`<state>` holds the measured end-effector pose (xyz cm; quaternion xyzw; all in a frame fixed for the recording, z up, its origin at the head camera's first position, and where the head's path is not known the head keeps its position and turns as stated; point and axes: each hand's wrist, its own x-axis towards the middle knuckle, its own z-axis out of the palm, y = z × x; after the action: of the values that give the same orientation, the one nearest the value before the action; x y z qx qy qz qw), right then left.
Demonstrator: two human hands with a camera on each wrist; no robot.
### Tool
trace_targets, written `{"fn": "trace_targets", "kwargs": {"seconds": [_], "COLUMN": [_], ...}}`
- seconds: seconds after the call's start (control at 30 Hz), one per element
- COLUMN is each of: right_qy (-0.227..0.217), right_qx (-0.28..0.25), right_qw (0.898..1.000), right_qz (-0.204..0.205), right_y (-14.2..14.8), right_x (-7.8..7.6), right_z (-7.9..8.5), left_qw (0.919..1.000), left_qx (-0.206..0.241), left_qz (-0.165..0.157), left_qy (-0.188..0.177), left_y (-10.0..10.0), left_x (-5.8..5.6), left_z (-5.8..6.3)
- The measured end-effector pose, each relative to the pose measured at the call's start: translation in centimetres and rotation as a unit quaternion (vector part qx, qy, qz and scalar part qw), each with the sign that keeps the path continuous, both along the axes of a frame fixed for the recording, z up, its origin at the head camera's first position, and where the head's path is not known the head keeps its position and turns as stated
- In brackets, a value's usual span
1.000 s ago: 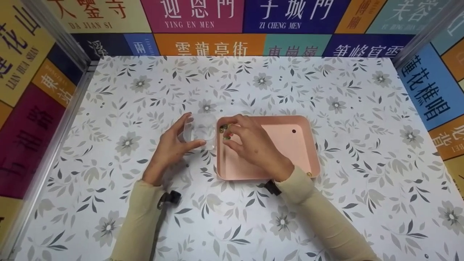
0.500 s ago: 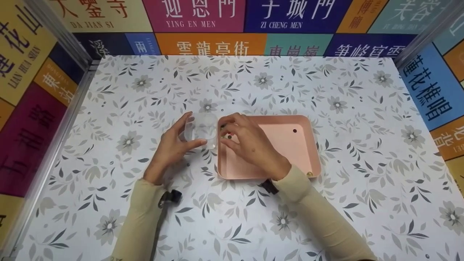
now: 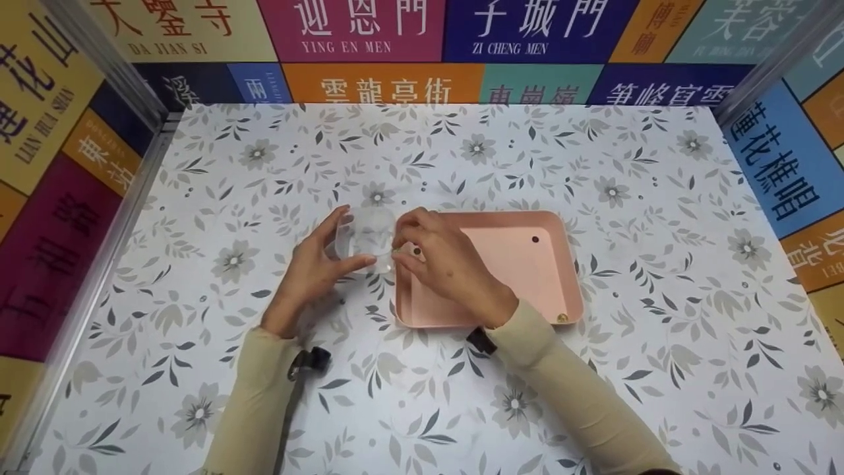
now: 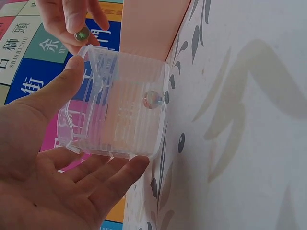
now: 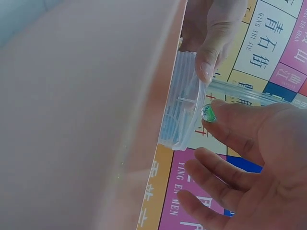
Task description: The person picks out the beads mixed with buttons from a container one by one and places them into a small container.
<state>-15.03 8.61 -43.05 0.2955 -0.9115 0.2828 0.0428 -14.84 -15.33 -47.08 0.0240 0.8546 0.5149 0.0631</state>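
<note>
In the head view my left hand (image 3: 318, 258) holds a clear plastic box (image 3: 369, 232) on the table, thumb on one side and fingers on the other. One glass marble (image 4: 152, 99) lies inside the box in the left wrist view. My right hand (image 3: 448, 260) pinches a green marble (image 5: 208, 113) between thumb and index finger, close to the box's open rim. The other right fingers are spread apart. Left of the pink tray's (image 3: 567, 264) middle, the right hand hides part of the tray floor.
A yellowish marble (image 3: 562, 318) lies in the tray's near right corner. Two small dark round spots show on the tray floor. The floral table (image 3: 422, 409) meets lettered panels (image 3: 382, 82) at its back and sides.
My right hand has moved left from over the tray to the box's edge with the green marble. The left hand and the box have stayed in place.
</note>
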Motion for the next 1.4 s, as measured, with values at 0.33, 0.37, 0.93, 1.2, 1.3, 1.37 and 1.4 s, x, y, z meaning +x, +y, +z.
{"fn": "trace_targets", "kwargs": {"seconds": [0.33, 0.37, 0.93, 1.2, 1.3, 1.37, 1.4], "right_qy": [-0.012, -0.012, -0.024, -0.036, -0.037, -0.037, -0.038], "right_qx": [0.000, 0.000, -0.013, -0.011, -0.006, -0.005, -0.005], "right_qw": [1.000, 1.000, 0.999, 0.999, 0.999, 0.998, 0.998], "right_qz": [-0.012, -0.013, -0.029, -0.036, -0.039, -0.042, -0.042], "right_y": [-0.3, -0.3, -1.0, -1.4, -1.4, -1.5, -1.5], "right_x": [0.0, -0.1, -0.3, -0.4, -0.4, -0.5, -0.5], "right_z": [-0.1, -0.1, 0.0, -0.3, -0.3, -0.3, -0.3], "left_qw": [0.9998, 0.9998, 0.9999, 1.0000, 1.0000, 1.0000, 1.0000], "left_qx": [0.015, 0.018, 0.011, 0.003, 0.004, 0.004, 0.005], "left_qz": [-0.007, -0.007, -0.001, -0.003, -0.005, -0.005, -0.004], "left_qy": [-0.006, -0.007, -0.009, -0.005, -0.003, -0.003, -0.002], "left_y": [-0.1, -0.2, 0.0, -0.1, -0.1, -0.1, -0.1], "left_x": [0.0, 0.0, 0.0, 0.1, 0.0, 0.0, 0.0], "left_z": [0.0, 0.0, -0.2, -0.1, -0.1, -0.1, -0.1]}}
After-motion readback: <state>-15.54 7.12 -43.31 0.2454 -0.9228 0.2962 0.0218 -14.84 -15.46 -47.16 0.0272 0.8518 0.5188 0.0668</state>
